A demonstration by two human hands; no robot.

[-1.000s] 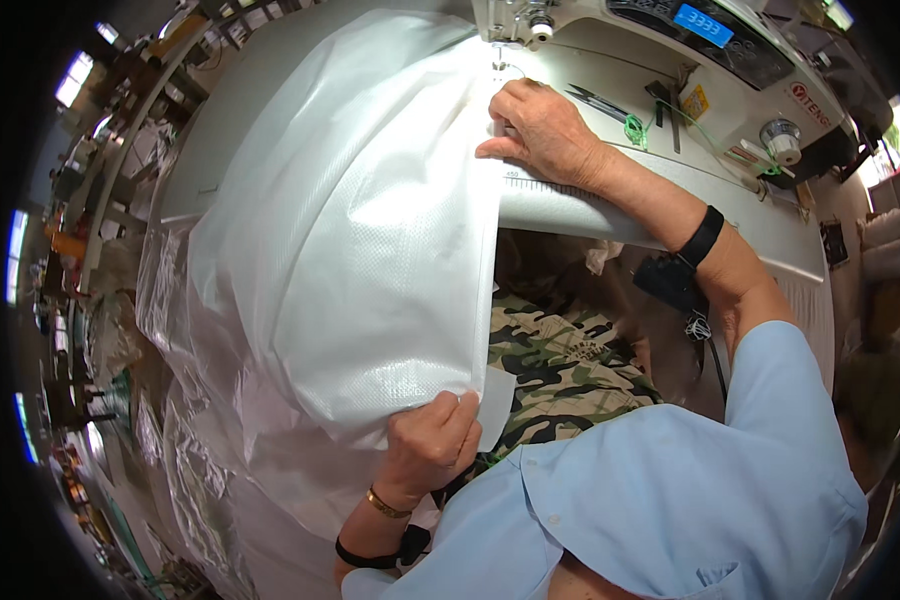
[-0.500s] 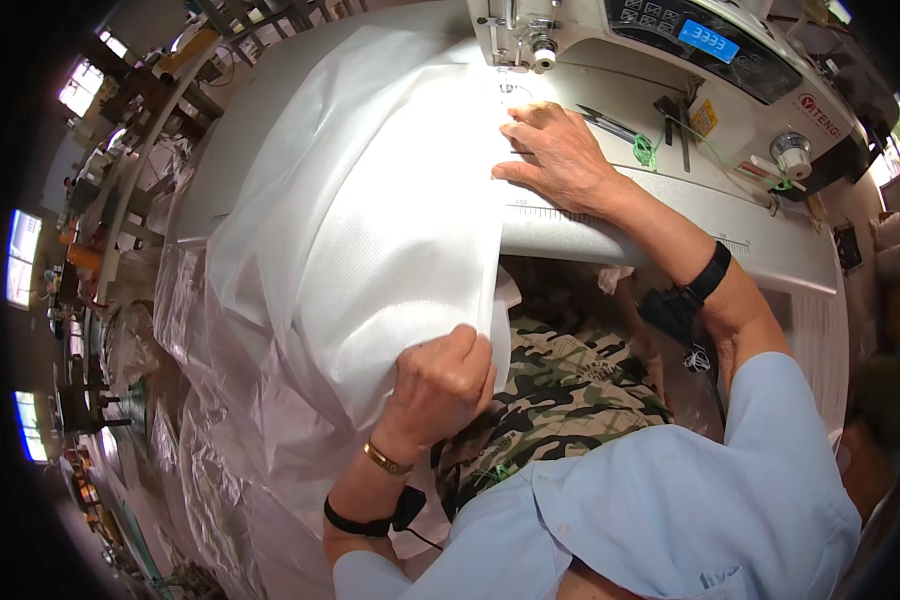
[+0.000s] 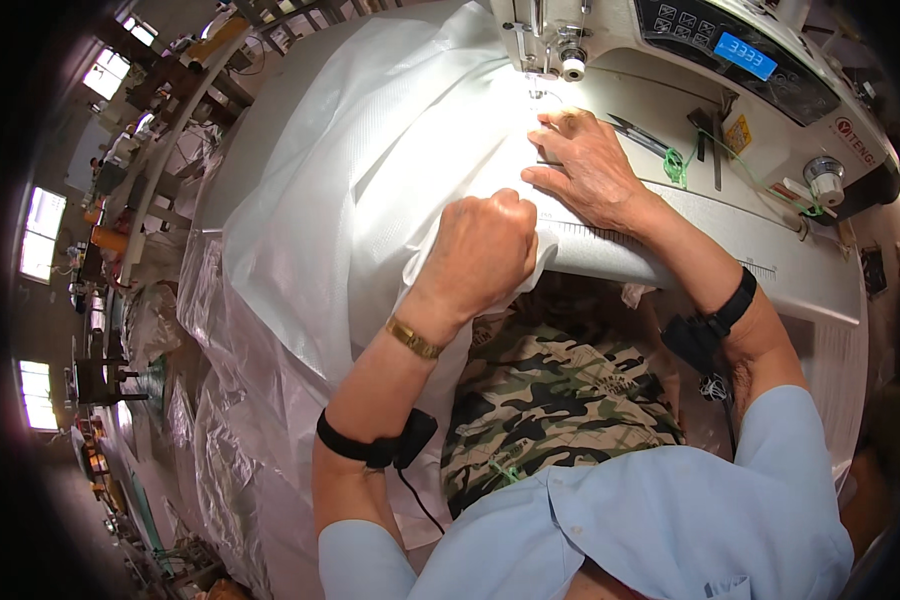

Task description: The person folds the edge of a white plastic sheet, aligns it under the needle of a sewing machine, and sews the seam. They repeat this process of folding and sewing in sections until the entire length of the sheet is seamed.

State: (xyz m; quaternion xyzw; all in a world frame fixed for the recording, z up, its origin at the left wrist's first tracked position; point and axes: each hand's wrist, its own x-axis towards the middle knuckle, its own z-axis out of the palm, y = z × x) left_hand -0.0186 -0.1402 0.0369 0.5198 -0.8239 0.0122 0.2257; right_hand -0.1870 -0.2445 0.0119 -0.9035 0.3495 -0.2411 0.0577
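Note:
A large sheet of white woven fabric spreads over the sewing table and drapes off its left and near edges. The sewing machine stands over its far right part, and a lamp lights the spot below the presser foot. My left hand is closed in a fist round the fabric's right edge, near the table's front. Just in front of the presser foot lies my right hand, palm down with its fingers spread, fingertips on the fabric's edge and the machine bed.
Right of my right hand, tweezers, a tangle of green thread and a dark narrow tool lie on the machine bed. A ruler scale runs along its front. Crumpled clear plastic hangs at the left.
My left hand has moved forward and right along the fabric's edge, toward the machine, still closed on it. The fabric bunches more near it. My right hand stays beside the presser foot.

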